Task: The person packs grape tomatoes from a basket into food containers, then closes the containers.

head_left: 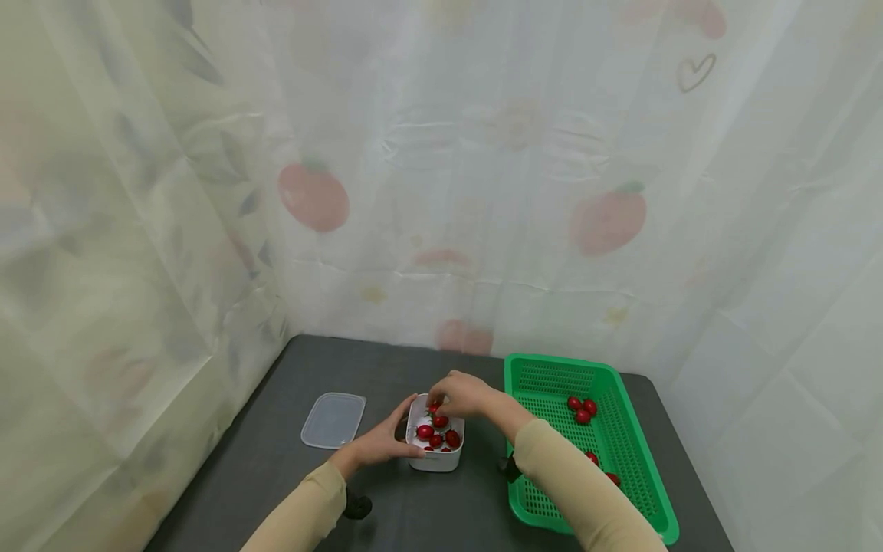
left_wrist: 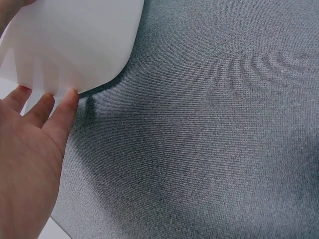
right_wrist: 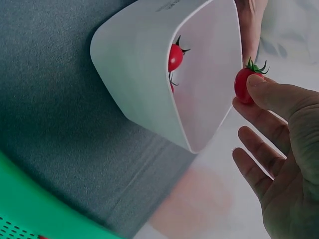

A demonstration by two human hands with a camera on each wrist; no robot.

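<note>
My left hand (head_left: 378, 443) grips a white plastic container (head_left: 434, 463), thumb at its near side and fingers along its far left side. In the left wrist view its fingertips (left_wrist: 73, 95) press on the container's pale wall (left_wrist: 94, 45). Several red cherry tomatoes (head_left: 425, 432) lie inside the container. Over its far end, my right hand (head_left: 464, 393) pinches one cherry tomato (right_wrist: 243, 85) between thumb and index finger. That tomato has a green stem and is close to the container's rim in the right wrist view. The other right fingers are spread loosely.
On the dark grey table (head_left: 386, 506), a translucent lid (head_left: 333, 420) lies left of the container. A green perforated basket (head_left: 559, 358) stands at the right with several cherry tomatoes (head_left: 582, 416) in it. My right forearm crosses over its near left side. Patterned curtains surround the table.
</note>
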